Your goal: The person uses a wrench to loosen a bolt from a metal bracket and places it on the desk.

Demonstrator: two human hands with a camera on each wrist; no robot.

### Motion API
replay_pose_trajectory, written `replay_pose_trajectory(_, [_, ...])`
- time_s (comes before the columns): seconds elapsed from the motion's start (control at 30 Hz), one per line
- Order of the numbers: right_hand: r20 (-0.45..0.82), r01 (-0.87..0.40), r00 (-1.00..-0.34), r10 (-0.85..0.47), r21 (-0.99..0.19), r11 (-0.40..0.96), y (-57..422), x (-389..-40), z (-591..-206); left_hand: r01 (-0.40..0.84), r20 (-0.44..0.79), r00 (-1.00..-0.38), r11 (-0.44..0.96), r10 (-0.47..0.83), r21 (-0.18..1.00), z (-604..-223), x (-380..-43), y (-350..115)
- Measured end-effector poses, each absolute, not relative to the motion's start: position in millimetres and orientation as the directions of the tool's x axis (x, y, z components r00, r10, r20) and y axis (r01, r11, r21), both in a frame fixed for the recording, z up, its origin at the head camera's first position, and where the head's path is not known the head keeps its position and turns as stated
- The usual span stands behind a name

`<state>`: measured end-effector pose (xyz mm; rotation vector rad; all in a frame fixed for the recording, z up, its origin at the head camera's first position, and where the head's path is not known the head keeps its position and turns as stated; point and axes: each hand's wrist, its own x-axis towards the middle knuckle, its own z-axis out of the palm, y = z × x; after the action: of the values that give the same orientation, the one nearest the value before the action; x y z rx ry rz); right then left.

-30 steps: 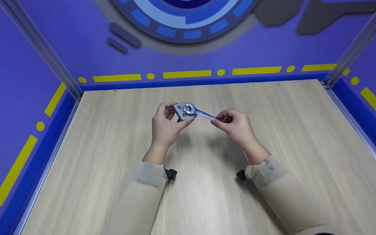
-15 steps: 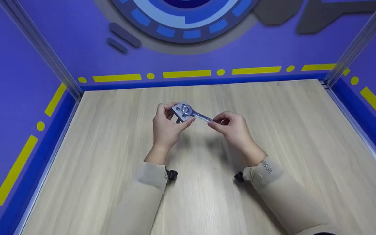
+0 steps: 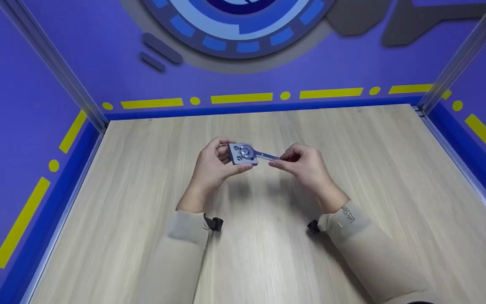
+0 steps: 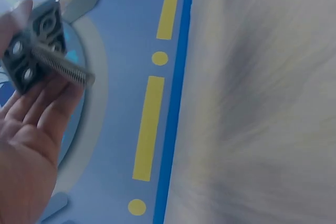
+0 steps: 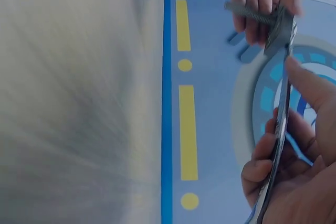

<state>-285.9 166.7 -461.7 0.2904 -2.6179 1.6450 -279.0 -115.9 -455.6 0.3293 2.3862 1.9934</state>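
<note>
It's a work booth (image 3: 15, 109) — blue walls (image 3: 243, 84) (yellow-dashed) and metal posts (image 3: 60, 69) border a wood-grain table (image 3: 251, 245).

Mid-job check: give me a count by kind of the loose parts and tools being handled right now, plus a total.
Wrench, in the right hand: 1
Metal plate, in the left hand: 1
Threaded bolt, sticking out of the plate: 1
Total: 3

Purple-blue walls (image 3: 99, 55) – tabletop (image 3: 251, 253), perhaps wood
</note>
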Motion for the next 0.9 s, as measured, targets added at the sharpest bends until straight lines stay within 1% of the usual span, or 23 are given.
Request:
replay_pose_trajectory(0.1, [0.158, -0.229, -0.965, -0.211, -0.896, 0.38, 175, -288, -459, 0.101, 0.058, -0.95, 0.126, 0.306, 0.987, -451, -277, -123])
replay_pose_trajectory(0.17, [0.185, -0.277, -0.944, -0.273, -0.895, 0.35, 181, -289, -458, 0.073, 0.019, -0.912, 0.116, 0.41, 0.991, -448, -275, -127])
replay_pose_trajectory(0.27, [0.226, -0.347, -0.9, -0.373, -0.889, 0.299, 187, -289, -456, 0.037, -0.033, -0.823, 0.113, 0.567, 0.993, -445, -272, -130])
replay_pose_trajectory(0.33, [0.25, -0.393, -0.864, -0.437, -0.877, 0.275, 189, -289, -456, 0.02, -0.057, -0.746, 0.108, 0.664, 0.994, -444, -271, -131])
replay_pose_trajectory(0.4, [0.265, -0.428, -0.83, -0.49, -0.867, 0.255, 191, -290, -456, 0.013, -0.066, -0.676, 0.101, 0.734, 0.995, -445, -271, -131])
replay_pose_trajectory(0.47, [0.272, -0.455, -0.814, -0.514, -0.849, 0.27, 195, -290, -455, 0.011, -0.068, -0.635, 0.098, 0.769, 0.995, -447, -273, -131])
replay_pose_trajectory(0.5, [0.271, -0.459, -0.817, -0.508, -0.839, 0.291, 197, -291, -454, 0.005, -0.07, -0.631, 0.095, 0.773, 0.995, -449, -273, -131])
replay_pose_trajectory(0.53, [0.266, -0.456, -0.829, -0.492, -0.831, 0.32, 199, -291, -453, 0.0, -0.074, -0.639, 0.095, 0.766, 0.995, -451, -274, -132])
replay_pose_trajectory(0.6, [0.254, -0.428, -0.87, -0.422, -0.813, 0.394, 205, -292, -451, -0.01, -0.08, -0.682, 0.1, 0.727, 0.995, -455, -275, -133])
replay_pose_trajectory(0.67, [0.233, -0.368, -0.918, -0.32, -0.803, 0.469, 210, -293, -449, -0.02, -0.089, -0.743, 0.111, 0.663, 0.994, -459, -276, -133])
replay_pose_trajectory(0.73, [0.209, -0.289, -0.955, -0.209, -0.808, 0.513, 213, -294, -447, -0.012, -0.078, -0.808, 0.117, 0.584, 0.993, -463, -277, -130])
replay_pose_trajectory(0.83, [0.176, -0.193, -0.981, -0.082, -0.835, 0.516, 214, -294, -445, 0.025, -0.03, -0.903, 0.122, 0.428, 0.992, -469, -279, -122])
replay_pose_trajectory(0.9, [0.161, -0.157, -0.986, -0.034, -0.855, 0.495, 212, -294, -445, 0.053, 0.013, -0.953, 0.125, 0.304, 0.991, -474, -280, -113])
